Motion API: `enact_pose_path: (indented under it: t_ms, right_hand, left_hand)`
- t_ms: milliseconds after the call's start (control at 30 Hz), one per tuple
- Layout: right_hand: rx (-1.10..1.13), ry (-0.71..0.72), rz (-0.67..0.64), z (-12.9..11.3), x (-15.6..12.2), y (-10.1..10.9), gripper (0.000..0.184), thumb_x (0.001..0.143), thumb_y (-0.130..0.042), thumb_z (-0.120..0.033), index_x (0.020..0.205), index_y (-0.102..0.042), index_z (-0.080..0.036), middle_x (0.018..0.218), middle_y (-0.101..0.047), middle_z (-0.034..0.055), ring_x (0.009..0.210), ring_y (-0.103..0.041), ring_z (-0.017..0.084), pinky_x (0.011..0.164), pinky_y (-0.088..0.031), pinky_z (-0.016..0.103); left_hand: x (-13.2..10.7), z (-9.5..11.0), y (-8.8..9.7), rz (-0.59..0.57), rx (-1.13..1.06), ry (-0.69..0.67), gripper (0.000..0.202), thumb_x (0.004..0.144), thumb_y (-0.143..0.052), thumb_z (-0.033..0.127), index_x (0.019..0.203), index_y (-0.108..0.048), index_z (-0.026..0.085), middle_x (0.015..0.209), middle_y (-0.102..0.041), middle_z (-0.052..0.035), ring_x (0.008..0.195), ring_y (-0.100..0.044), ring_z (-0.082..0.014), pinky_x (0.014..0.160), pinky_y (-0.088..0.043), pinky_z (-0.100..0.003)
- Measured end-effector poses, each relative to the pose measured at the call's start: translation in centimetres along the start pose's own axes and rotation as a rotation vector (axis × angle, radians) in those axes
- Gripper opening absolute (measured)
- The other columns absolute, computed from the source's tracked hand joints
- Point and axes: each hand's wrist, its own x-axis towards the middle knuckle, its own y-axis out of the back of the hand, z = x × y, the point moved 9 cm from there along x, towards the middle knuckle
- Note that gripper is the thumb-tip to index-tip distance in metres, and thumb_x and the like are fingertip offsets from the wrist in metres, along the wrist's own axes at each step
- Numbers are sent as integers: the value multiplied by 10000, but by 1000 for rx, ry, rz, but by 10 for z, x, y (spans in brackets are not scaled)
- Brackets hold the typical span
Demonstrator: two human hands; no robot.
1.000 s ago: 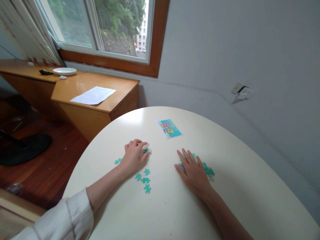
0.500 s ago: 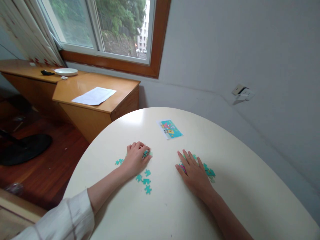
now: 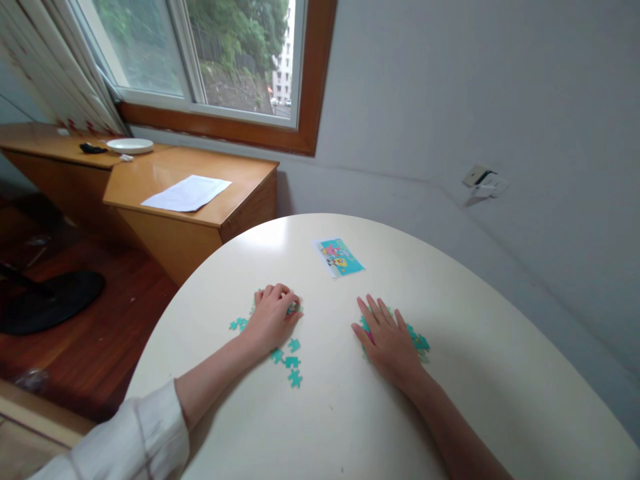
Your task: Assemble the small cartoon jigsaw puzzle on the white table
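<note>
My left hand (image 3: 274, 312) rests on the table with its fingers curled over some teal jigsaw pieces (image 3: 293, 309), which show between thumb and fingertips. More loose teal pieces (image 3: 293, 362) lie beside its wrist, and a few (image 3: 239, 324) lie on its left side. On the right, my right hand (image 3: 387, 340) lies flat with fingers spread over a cluster of jigsaw pieces (image 3: 419, 341). Teal and a bit of purple show around and between those fingers; the palm hides the rest. Beyond both hands lies a picture card (image 3: 343, 257) with colourful cartoon figures on teal.
The round white table (image 3: 330, 427) curves away toward the wall. At the left stands a wooden cabinet (image 3: 250, 175) bearing a sheet of paper (image 3: 187, 193) and a white plate (image 3: 130, 146). A black round base (image 3: 55, 300) stands on the floor.
My right hand's fingers have shifted slightly up over the cluster, covering some pieces. My left hand stays almost in place, with fewer of the pieces under its fingertips showing.
</note>
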Motion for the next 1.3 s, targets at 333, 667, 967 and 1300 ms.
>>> enact_pose_path:
  t_ms: [333, 667, 967, 1300]
  right_hand:
    - [14, -12, -7, 3, 0, 6, 510, 901, -270, -403, 1368, -325, -206, 1425, -318, 54, 1310, -280, 236, 1054, -233, 474]
    - [7, -8, 132, 6, 1, 31, 535, 904, -227, -402, 1383, -290, -173, 1424, -321, 98, 1322, -249, 247, 1044, -233, 477]
    - [-5, -90, 133, 19, 1, 43, 556, 904, -235, -407, 1398, -245, -151, 1422, -322, 114, 1327, -229, 262, 1034, -236, 493]
    - [25, -81, 27, 13, 0, 8, 522, 900, -273, -428, 1368, -323, -204, 1418, -337, 68, 1305, -285, 242, 1043, -232, 478]
  left_hand:
    - [0, 4, 0, -65, 14, 40, 119, 772, -545, 142, 870, -597, 185, 995, -567, -66, 957, -470, -231, 822, -310, -395]
    - [0, 5, -2, -52, 21, 14, 127, 765, -518, 134, 856, -589, 186, 978, -580, -65, 945, -482, -230, 801, -307, -389]
    - [0, -3, 0, 39, 130, 23, 102, 767, -557, 228, 845, -611, 191, 954, -602, -65, 918, -483, -238, 783, -285, -388]
    - [0, -3, -3, 26, 97, 34, 105, 769, -535, 189, 836, -616, 197, 953, -613, -64, 915, -489, -224, 768, -277, -380]
